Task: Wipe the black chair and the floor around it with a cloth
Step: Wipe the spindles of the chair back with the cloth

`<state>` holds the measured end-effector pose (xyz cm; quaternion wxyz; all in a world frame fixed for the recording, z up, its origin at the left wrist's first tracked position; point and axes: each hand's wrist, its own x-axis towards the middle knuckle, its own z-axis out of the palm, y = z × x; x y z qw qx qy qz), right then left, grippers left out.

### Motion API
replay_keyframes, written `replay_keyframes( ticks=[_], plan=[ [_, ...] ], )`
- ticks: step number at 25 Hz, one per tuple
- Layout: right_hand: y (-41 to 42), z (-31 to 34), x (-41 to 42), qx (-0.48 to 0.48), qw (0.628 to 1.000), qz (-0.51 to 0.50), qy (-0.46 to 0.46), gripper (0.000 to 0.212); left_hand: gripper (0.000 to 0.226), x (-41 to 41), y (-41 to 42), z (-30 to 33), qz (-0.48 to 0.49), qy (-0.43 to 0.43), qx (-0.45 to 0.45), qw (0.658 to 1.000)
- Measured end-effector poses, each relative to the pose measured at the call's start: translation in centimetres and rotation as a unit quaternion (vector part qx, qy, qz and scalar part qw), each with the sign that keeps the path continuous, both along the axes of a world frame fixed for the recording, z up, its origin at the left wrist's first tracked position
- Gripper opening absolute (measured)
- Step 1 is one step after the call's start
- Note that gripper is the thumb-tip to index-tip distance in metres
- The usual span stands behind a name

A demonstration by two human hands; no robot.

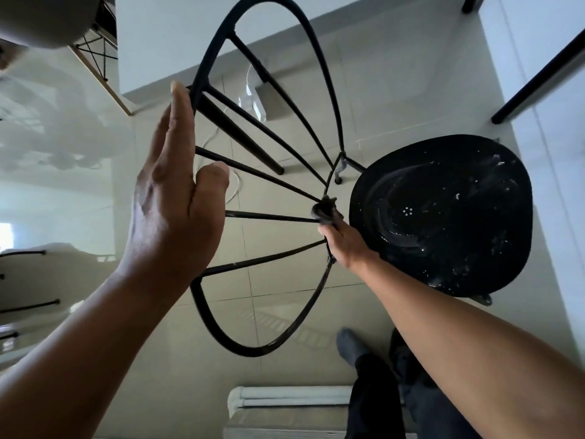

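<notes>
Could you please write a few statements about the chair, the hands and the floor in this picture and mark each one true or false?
1. The left hand rests with straight fingers against the top rail of the chair. True.
2. The right hand holds nothing. False: it holds a dark cloth against the bars near where the back meets the seat.
3. The seat is spotless. False: pale specks and smear marks show on it.
4. The floor is laid with pale tiles. True.
5. A white cable lies on the floor behind the chair's bars. True.
6. The chair's back is a solid panel. False: it is thin bars inside a curved rail.
</notes>
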<state>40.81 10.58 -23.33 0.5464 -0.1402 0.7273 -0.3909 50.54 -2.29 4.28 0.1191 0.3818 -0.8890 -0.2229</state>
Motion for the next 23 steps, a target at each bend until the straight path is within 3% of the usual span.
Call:
replay_keyframes(
  ticks=[2,4,6,9,11,14,17,19,20,21,23],
  plan=[
    [0.0,0.3,0.9,-0.013,1.000,-0.023,-0.004,0.034,0.074,0.1,0.0,-0.1,0.005,0.003,0.006,1.000],
    [-0.7,0.9,1.4,-0.007,0.995,-0.088,-0.040,0.018,0.073,0.2,-0.1,-0.2,0.006,0.005,0.013,1.000],
    [-0.9,1.7,1.4,-0.005,0.992,-0.118,-0.049,0.016,0.072,0.2,-0.1,-0.2,0.009,0.015,0.020,1.000],
    [-0.2,4.3,2.3,-0.081,0.979,-0.166,-0.086,0.031,0.069,0.1,0.0,-0.2,0.016,0.036,0.031,0.999],
    [0.4,8.0,3.6,-0.131,0.969,-0.172,-0.116,0.035,0.065,0.2,-0.2,-0.2,0.013,0.058,0.040,0.997],
    [1.3,15.1,5.6,-0.171,0.964,-0.152,-0.134,0.023,0.062,0.5,-0.6,-0.3,0.048,0.113,0.070,0.990],
    [1.9,21.6,7.5,-0.250,0.952,-0.123,-0.124,0.041,0.069,1.2,-0.1,0.0,0.033,0.166,0.127,0.977],
    [1.4,24.1,8.6,-0.316,0.941,-0.085,-0.081,0.034,0.063,2.0,0.2,0.4,0.027,0.174,0.211,0.962],
    [1.0,24.3,9.0,-0.338,0.935,-0.083,-0.063,0.028,0.052,2.3,0.1,0.4,0.032,0.185,0.252,0.949],
    [0.6,24.0,9.4,-0.367,0.927,-0.072,-0.037,0.037,0.042,2.4,-0.2,0.3,0.037,0.195,0.282,0.939],
    [0.5,22.1,10.1,-0.402,0.913,-0.047,0.047,0.055,0.045,2.9,-0.5,0.2,0.039,0.185,0.295,0.936]
  ],
)
